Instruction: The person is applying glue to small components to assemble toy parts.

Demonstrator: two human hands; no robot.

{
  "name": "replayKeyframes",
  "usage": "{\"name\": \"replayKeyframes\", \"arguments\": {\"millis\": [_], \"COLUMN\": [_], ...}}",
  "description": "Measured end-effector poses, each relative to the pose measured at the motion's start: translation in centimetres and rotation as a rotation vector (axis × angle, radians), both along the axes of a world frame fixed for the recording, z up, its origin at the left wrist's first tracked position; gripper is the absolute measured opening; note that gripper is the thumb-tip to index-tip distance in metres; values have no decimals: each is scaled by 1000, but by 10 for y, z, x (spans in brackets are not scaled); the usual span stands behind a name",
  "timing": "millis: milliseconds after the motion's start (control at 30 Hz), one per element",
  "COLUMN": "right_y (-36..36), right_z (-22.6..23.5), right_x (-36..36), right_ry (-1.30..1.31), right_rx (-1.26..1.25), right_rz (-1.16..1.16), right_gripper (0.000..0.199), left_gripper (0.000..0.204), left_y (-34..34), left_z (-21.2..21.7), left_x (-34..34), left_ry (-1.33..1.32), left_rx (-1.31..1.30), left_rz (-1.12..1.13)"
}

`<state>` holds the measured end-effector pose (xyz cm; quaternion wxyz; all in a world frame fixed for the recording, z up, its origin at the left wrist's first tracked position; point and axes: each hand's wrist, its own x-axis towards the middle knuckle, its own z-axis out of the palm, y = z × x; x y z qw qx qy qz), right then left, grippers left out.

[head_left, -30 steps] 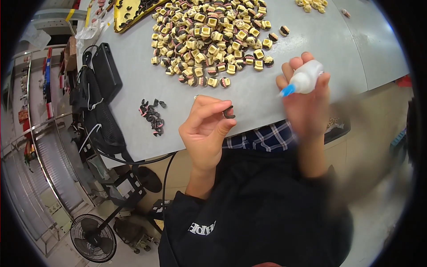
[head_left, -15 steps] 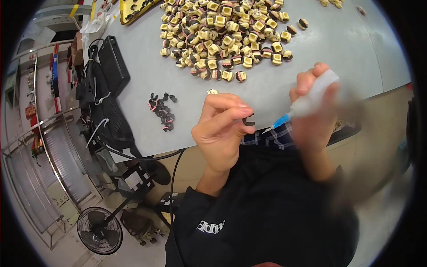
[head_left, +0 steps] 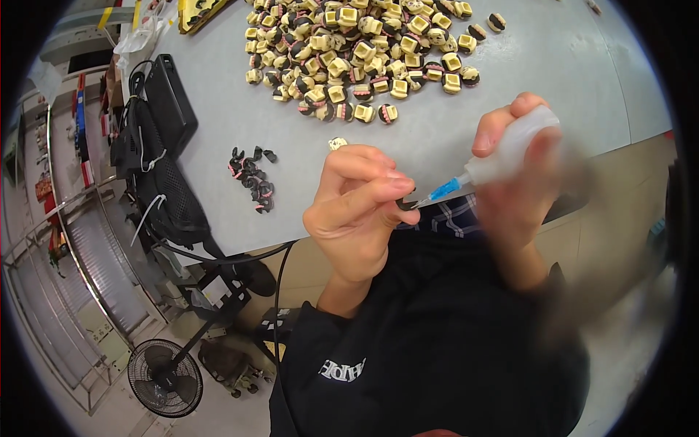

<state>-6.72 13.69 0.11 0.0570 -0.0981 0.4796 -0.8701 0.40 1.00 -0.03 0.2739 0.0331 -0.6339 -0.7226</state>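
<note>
Blue nozzle right at the black piece!
Left hand pinches it in closed fingertips; right hand clamps fingers round a white bottle.

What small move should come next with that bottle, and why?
Probably a light squeeze of the white bottle by the right hand: the thin tip beyond its blue nozzle is at the small dark piece pinched in the left hand, though whether it touches is hard to tell.
</note>
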Motion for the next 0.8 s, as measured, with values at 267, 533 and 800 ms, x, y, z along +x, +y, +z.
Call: {"name": "replayKeyframes", "arguments": {"millis": [267,533,800], "right_y": [0,0,3], "right_z": [-1,0,8], "right_x": [0,-1,3], "right_ry": [3,-4,-133], "right_rx": [3,-5,206], "right_rz": [2,-2,-16], "right_gripper": [36,35,47], "left_gripper": [25,26,29], "left_y": [1,1,1], "left_z": [0,0,1], "left_x": [0,0,0], "left_ry": [-9,-4,-18], "left_rx": [-4,1,5], "left_rz": [0,3,9]}}
